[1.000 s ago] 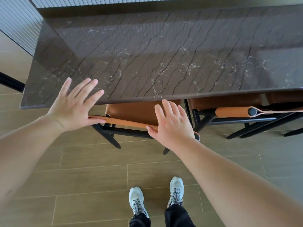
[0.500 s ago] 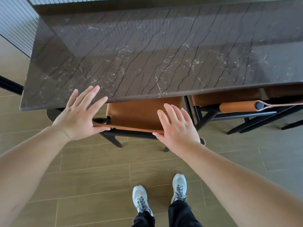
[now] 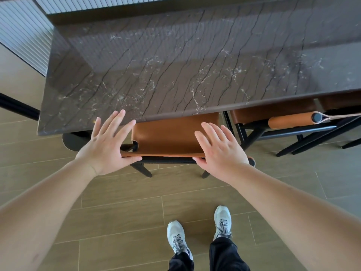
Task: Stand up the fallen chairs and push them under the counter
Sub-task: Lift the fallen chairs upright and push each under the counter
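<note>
tan wood-look tile floor (image 3: 121, 222) fills the bottom, two pale grey sneakers (image 3: 176, 236) nearest the camera. above them both bare forearms reach forward. left hand (image 3: 108, 144) and right hand (image 3: 219, 148) both flat, fingers straight and slightly spread, thumbs under the near edge of the backrest, palms against the tan leather chair with black frame (image 3: 172, 137); no curl around it. chair is upright, seat partly tucked below the near edge of the dark brown veined marble counter (image 3: 175, 65). second tan leather chair with rolled backrest (image 3: 289, 122) stands to the right, also partly under. judged step: pushing the near chair in, standing-up part looks done for it. next move probably calls for a straight forward shove, even on both sides so the legs don't skew. front legs and seat front are hidden under the slab; right chair is cut off by the frame edge; can't tell if any chair lies fallen out of view. ribbed pale wall panel (image 3: 23, 36) far left.
</note>
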A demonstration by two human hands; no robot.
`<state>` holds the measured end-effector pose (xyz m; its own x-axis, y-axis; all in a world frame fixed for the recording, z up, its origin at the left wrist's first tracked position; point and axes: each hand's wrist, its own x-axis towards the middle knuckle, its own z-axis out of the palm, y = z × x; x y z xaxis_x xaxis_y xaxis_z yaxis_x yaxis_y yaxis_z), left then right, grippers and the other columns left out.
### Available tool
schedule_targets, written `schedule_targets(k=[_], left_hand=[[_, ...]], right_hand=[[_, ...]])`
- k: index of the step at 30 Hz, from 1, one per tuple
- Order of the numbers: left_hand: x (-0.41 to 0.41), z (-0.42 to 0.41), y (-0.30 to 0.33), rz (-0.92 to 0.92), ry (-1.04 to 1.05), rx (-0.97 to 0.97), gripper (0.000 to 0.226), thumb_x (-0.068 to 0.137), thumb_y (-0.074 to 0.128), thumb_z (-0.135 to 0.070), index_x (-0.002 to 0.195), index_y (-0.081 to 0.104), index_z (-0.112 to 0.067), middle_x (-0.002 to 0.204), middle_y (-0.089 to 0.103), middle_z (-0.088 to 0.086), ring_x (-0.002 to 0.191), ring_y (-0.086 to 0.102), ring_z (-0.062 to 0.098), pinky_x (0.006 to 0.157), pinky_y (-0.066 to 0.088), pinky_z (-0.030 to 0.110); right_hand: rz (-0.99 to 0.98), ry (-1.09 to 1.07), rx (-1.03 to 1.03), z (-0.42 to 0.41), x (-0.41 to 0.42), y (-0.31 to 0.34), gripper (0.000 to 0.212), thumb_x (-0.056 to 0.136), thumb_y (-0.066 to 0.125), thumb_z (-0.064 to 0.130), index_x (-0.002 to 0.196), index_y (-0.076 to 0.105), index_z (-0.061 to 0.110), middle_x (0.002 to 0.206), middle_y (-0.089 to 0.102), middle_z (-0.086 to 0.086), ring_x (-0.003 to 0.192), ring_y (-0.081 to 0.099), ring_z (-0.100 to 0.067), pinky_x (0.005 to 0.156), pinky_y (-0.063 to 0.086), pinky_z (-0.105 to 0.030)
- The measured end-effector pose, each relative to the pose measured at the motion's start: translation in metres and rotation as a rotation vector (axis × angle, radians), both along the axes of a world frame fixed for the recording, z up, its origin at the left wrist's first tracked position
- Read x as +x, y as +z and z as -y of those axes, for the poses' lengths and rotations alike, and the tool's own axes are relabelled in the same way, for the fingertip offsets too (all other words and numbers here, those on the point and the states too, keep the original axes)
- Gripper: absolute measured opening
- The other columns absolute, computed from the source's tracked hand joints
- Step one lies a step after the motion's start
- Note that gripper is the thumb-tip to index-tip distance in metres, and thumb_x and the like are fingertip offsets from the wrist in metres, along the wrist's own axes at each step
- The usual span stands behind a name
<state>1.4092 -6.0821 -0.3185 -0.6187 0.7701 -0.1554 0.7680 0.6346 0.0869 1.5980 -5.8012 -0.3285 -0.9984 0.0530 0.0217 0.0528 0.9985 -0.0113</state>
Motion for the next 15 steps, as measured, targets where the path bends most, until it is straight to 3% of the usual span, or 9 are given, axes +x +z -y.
schedule_targets(k=[15], left_hand=[[-0.003,-0.005,0.000,-0.017,0.133,-0.008,0.105,0.075,0.046,-0.084,0.157,0.014,-0.026,0.166,-0.003,0.005,0.153,-0.010,0.019,0.121,0.000,0.054]], right_hand=[[0.015,0.109,0.021,-0.029,-0.043,0.007,0.071,0.082,0.067,0.056,0.131,0.047,0.008,0.140,0.047,-0.017,0.129,0.045,-0.034,0.111,0.034,-0.050]])
